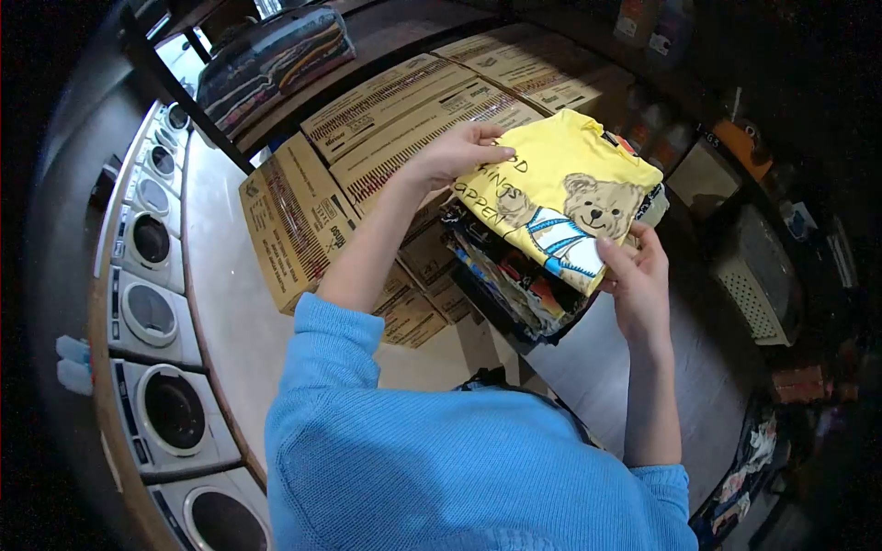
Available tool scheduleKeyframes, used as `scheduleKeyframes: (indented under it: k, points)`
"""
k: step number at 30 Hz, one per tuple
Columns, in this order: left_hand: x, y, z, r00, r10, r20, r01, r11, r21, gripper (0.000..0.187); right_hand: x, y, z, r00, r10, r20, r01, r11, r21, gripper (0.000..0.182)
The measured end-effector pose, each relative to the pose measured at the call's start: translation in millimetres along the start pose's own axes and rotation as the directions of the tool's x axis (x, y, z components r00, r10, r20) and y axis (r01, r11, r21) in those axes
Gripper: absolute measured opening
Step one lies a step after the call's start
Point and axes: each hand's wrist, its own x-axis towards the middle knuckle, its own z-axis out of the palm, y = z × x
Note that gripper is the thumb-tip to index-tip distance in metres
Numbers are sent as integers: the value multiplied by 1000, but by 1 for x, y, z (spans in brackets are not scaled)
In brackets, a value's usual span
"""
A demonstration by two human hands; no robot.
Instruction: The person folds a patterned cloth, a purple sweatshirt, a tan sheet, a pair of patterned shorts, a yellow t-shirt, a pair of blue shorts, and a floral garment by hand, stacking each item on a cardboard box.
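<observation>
A folded yellow T-shirt (551, 165) with a teddy bear print and lettering lies over a stack of folded clothes (514, 285). My left hand (464, 151) grips its left edge, thumb on top of the cloth and fingers partly behind it. At the lower right corner my right hand (640, 271) pinches the shirt between thumb and fingers. The stack beneath shows dark and patterned fabric layers and sits at the edge of a grey table (606, 367).
Cardboard boxes (299, 220) are stacked beyond and left of the clothes. A bundle of folded textiles (276, 69) rests on a shelf at upper left. Front-loading washing machines (170, 409) line the left wall. A perforated light-coloured basket (749, 294) stands at the right.
</observation>
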Motion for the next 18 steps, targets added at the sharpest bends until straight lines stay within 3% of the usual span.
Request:
scheduleKeyframes:
  k: [1,4,5,6,8,9,11,12,14,15,16,17,18]
  points:
    - [-4,3,-3,999,-14,35,14,1000,1,47,-4,-4,1,1000,0,-1,0,1000,-9,42]
    - [-17,-4,-3,998,-53,-39,63,947,314,52,-16,14,-1,996,83,-16,-85,991,-103,40]
    - [-21,-11,1,996,-72,-56,87,943,321,54,-17,29,-3,993,118,-27,-120,988,-97,39]
    - [-6,-48,-13,999,-10,36,1,971,239,55,-18,43,-10,986,161,-38,-164,979,-120,38]
    - [-14,-40,-8,1000,-7,15,2,950,312,54,-20,39,-11,975,221,-32,-223,957,-183,42]
    - [-18,-33,-1,997,46,-69,-17,927,375,53,-23,29,-9,992,77,-101,-114,892,-438,43]
    - [-22,-12,20,962,164,-220,-36,871,491,52,-24,-1,0,966,-227,-124,15,529,-849,46]
    - [-17,-5,27,934,299,-198,-122,785,607,52,-14,-6,1,897,-437,-59,149,427,-892,46]
    - [-5,9,45,832,545,-106,-257,547,797,53,15,-19,4,632,-766,121,340,133,-931,47]
    - [0,19,62,867,477,-143,-242,654,717,59,29,-25,12,595,-792,138,403,145,-904,45]
    - [4,16,78,861,500,-96,-223,541,811,62,42,-29,21,557,-816,151,465,157,-871,43]
    - [7,9,93,856,515,-47,-200,414,888,64,58,-23,23,519,-829,208,446,55,-893,45]
    - [11,0,105,852,523,4,-174,278,945,67,70,-12,21,601,-762,243,361,-14,-933,52]
